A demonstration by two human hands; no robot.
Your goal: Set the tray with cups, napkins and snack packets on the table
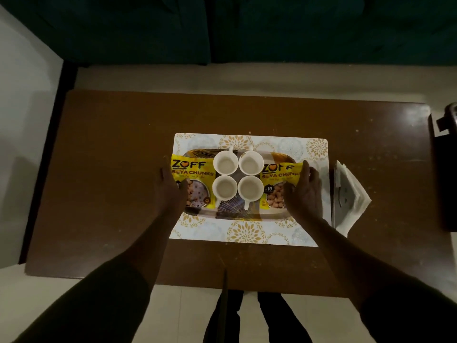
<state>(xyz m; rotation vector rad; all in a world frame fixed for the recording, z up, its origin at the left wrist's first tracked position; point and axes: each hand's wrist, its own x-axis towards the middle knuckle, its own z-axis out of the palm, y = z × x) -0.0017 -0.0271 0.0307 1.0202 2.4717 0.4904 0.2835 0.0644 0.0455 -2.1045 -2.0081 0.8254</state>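
A patterned oval tray point(235, 214) sits on a white floral placemat point(244, 233) on the brown table point(111, 169). Several white cups point(225, 162) stand together in its middle. A yellow snack packet point(195, 174) lies at the tray's left end and another yellow packet point(277, 179) at its right end. My left hand point(170, 189) lies at the tray's left end, over the left packet's corner. My right hand point(304, 191) lies over the right packet and the tray's right end. Whether the fingers curl round the rim is hidden. A stack of white napkins point(348, 201) rests on the table right of the placemat.
A dark object point(445, 169) stands at the table's right edge. A dark green sofa point(247, 28) runs behind the table. My legs point(247, 318) are at the table's near edge, and pale floor shows on the left.
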